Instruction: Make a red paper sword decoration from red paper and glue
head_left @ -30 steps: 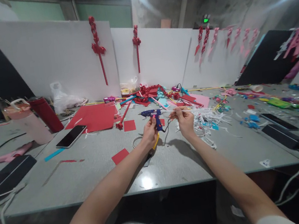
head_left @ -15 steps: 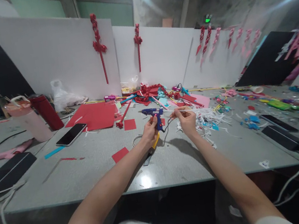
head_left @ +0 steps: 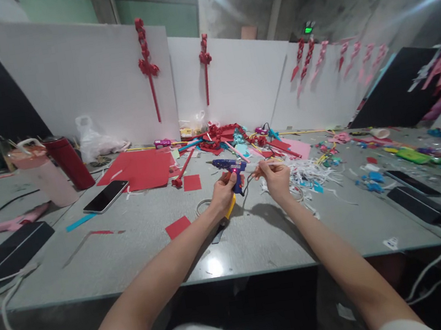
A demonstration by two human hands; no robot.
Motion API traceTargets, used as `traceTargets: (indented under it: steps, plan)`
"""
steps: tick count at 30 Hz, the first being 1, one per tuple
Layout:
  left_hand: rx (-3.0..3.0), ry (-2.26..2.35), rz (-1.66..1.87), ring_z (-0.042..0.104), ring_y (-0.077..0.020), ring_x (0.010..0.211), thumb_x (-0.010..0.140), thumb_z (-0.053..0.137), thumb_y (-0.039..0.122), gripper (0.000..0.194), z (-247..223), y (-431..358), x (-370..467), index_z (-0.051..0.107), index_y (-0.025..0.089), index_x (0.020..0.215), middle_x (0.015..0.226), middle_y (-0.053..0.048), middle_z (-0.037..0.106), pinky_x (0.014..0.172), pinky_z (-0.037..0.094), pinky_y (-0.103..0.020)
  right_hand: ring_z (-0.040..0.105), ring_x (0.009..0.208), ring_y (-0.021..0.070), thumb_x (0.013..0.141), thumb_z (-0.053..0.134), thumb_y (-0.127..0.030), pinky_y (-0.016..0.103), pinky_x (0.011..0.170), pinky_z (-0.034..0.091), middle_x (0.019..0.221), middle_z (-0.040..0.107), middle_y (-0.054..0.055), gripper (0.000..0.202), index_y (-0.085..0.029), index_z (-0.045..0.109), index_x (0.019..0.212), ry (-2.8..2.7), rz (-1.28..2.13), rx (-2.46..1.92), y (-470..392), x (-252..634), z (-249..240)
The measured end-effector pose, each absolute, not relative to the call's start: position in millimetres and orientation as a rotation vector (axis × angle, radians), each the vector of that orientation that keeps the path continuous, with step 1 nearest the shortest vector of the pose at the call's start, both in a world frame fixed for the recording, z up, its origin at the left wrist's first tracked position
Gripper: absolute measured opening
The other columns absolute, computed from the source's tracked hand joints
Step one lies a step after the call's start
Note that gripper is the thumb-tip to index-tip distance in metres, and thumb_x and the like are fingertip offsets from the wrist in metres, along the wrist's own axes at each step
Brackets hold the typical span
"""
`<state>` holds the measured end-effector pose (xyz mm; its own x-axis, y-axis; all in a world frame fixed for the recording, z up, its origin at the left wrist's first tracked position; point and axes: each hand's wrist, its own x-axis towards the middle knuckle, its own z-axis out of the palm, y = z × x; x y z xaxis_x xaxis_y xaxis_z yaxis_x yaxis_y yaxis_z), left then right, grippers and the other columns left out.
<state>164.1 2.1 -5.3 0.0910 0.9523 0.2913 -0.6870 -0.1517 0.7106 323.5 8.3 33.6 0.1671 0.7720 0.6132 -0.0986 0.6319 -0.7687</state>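
My left hand (head_left: 225, 192) is wrapped round the handle of a blue hot glue gun (head_left: 229, 165), held above the table with its nozzle to the left. At the gun's rear, my right hand (head_left: 276, 179) pinches a pale glue stick (head_left: 251, 167), in line with the back of the gun. How far the stick sits inside the gun is hidden. A dark cord hangs from the gun between my hands. Under my left hand lies a yellow-handled tool (head_left: 230, 208), partly covered, beside a roll of tape (head_left: 203, 208).
White paper shreds (head_left: 316, 172) lie right of my hands. Red paper sheets (head_left: 137, 169), a phone (head_left: 106, 197) and two bottles (head_left: 71, 160) are at the left. A heap of red paper pieces (head_left: 220, 137) lies behind. Black power blocks (head_left: 419, 204) sit on both sides.
The glue gun and my left hand have shifted slightly right, closer to my right hand. Less of the glue stick shows between the gun and my right fingers.
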Motion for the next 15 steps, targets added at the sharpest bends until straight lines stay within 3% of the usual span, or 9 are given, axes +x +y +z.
traceTargets:
  steps: [7, 12, 15]
  plan:
    - [0.958, 0.389, 1.517, 0.060, -0.0104, 0.067, 0.074, 0.085, 0.056, 0.048, -7.5, 6.0, 163.0, 0.069, 0.013, 0.089, 0.079, -0.004, 0.070, 0.067, 0.045, -0.024, 0.066, 0.052, 0.0168, 0.082, 0.076, -0.059, 0.025, 0.042, 0.045, 0.063, 0.068, 0.002, 0.045, -0.018, 0.060, 0.074, -1.205, 0.720, -0.743, 8.9, 314.7, 25.5]
    - [0.989, 0.428, 1.514, 0.060, -0.0110, 0.067, 0.073, 0.084, 0.058, 0.048, -9.4, 10.2, 160.5, 0.070, 0.014, 0.089, 0.078, -0.004, 0.070, 0.067, 0.045, -0.025, 0.068, 0.058, 0.0183, 0.080, 0.080, -0.056, 0.027, 0.049, 0.048, 0.071, 0.071, 0.003, 0.042, -0.017, 0.065, 0.089, -1.232, 0.723, -0.702, 11.7, 315.9, 23.5]
    - [0.973, 0.437, 1.510, 0.060, -0.0110, 0.068, 0.071, 0.085, 0.058, 0.049, -9.8, 10.0, 160.6, 0.070, 0.015, 0.089, 0.079, -0.003, 0.070, 0.067, 0.045, -0.025, 0.068, 0.057, 0.0181, 0.081, 0.078, -0.057, 0.027, 0.050, 0.048, 0.070, 0.070, 0.002, 0.043, -0.018, 0.064, 0.086, -1.223, 0.711, -0.716, 10.7, 315.3, 23.5]
